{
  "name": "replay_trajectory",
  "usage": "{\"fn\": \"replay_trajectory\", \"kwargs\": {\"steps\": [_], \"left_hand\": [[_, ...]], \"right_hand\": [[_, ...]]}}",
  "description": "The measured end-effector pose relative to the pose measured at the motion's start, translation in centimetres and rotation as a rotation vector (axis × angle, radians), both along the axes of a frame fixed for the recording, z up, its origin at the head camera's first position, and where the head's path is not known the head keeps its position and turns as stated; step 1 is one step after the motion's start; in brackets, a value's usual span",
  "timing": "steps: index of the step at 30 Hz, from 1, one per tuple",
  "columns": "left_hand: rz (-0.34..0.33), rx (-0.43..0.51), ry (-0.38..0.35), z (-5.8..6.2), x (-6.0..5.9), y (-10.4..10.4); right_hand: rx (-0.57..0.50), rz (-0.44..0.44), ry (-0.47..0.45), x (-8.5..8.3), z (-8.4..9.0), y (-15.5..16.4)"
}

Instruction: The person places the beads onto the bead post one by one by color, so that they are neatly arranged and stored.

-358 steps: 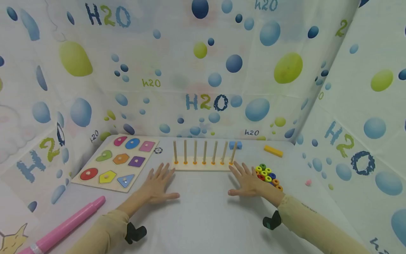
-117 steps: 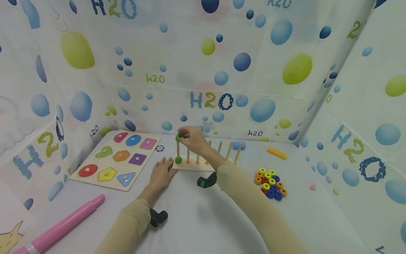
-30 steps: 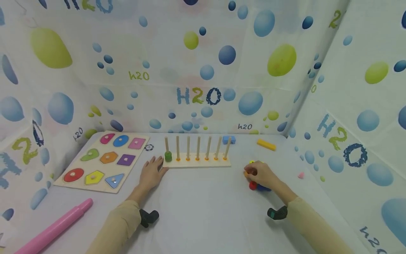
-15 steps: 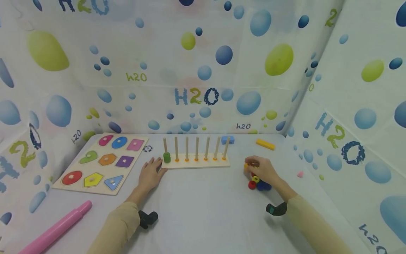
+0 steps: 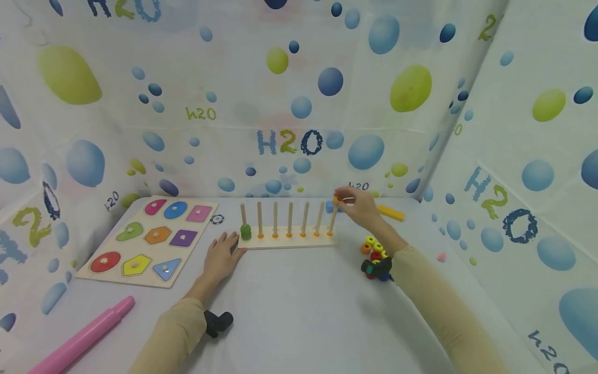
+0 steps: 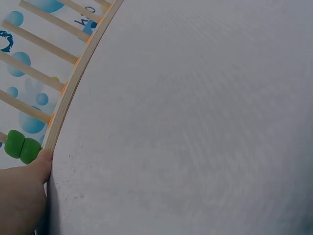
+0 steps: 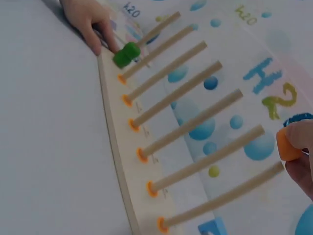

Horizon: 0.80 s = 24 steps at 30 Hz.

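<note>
A wooden peg board [image 5: 287, 242] stands mid-table with a row of upright pegs. Two green rings [image 5: 245, 231] sit stacked on its leftmost peg. My right hand [image 5: 342, 199] pinches an orange ring [image 5: 335, 200] just at the top of the rightmost peg [image 5: 332, 222]; the right wrist view shows that orange ring [image 7: 288, 145] between my fingertips [image 7: 304, 169], beside the peg's tip [image 7: 274, 169]. My left hand [image 5: 228, 245] lies flat by the board's left end. In the left wrist view a finger [image 6: 29, 188] touches the board's edge [image 6: 73, 90] next to the green rings [image 6: 21, 146].
A pile of coloured rings [image 5: 375, 250] lies right of the board, under my right forearm. A shape puzzle [image 5: 149, 239] lies at the left, a pink tube [image 5: 81, 340] at the front left. A blue block [image 5: 329, 207], a yellow block [image 5: 391, 212] and a small disc [image 5: 217, 219] sit near the back.
My right hand has risen from the ring pile with an orange ring and moved up-left to the rightmost peg's top. My left hand has stayed put.
</note>
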<state>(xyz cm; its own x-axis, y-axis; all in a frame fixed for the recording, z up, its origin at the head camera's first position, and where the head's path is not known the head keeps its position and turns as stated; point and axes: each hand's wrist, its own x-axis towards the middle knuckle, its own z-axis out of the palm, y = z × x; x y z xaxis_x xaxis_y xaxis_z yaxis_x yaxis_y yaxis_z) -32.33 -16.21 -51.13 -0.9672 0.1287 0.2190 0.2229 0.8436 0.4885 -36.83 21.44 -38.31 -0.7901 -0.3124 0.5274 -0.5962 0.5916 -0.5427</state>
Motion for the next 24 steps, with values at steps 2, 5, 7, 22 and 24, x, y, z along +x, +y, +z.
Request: {"fn": "replay_trajectory", "kwargs": {"steps": [2,5,7,22,24], "left_hand": [[0.0,0.0,0.005,0.1,0.0,0.0],[-0.002,0.003,0.002,0.2,0.1,0.0],[-0.001,0.005,0.0,0.3,0.2,0.0],[0.014,-0.009,-0.005,0.3,0.0,0.0],[0.012,-0.009,0.002,0.3,0.1,-0.1]], "right_hand": [[-0.003,0.018,-0.02,-0.6,0.4,-2.1],[-0.008,0.065,-0.038,-1.2,0.7,-5.3],[-0.024,0.118,-0.035,-1.6,0.7,-7.3],[0.02,0.264,-0.031,-1.6,0.7,-17.4],[0.031,0.251,-0.03,-1.6,0.8,-17.8]]}}
